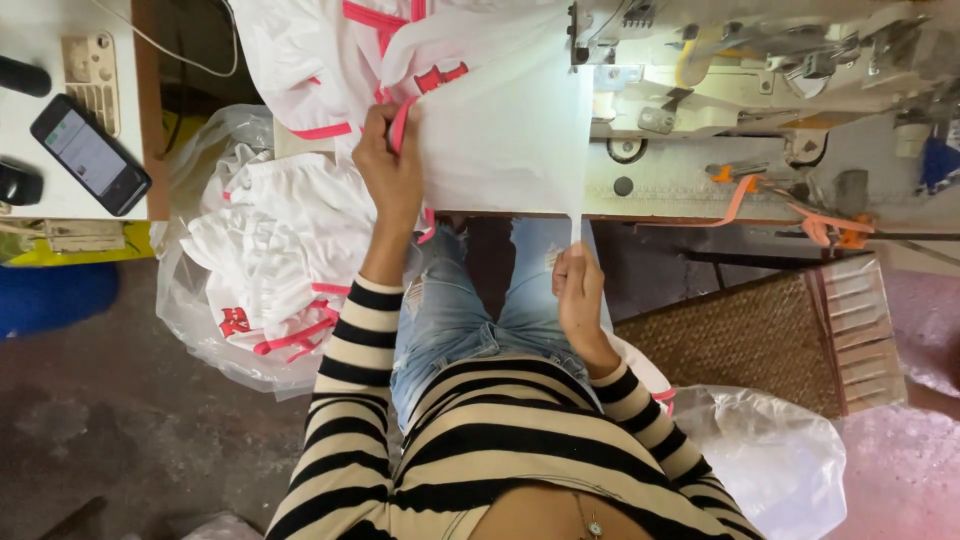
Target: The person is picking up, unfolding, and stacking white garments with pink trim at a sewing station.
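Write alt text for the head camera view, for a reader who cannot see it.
Seen from above, a seated person in a striped top holds a white garment piece at a sewing machine: the left hand grips its pink-trimmed edge, the right hand pinches its lower corner. A plastic bag of white and pink garments sits at the left.

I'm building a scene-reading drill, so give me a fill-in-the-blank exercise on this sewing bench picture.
1. The left hand pinches the ____ trim of the white garment.
2. The right hand holds the garment's lower ____ corner.
3. The smartphone lies on the side table to the person's ____.
4. The clear plastic bag on the floor holds more ____ garments with pink trim.

Missing words: pink; right; left; white
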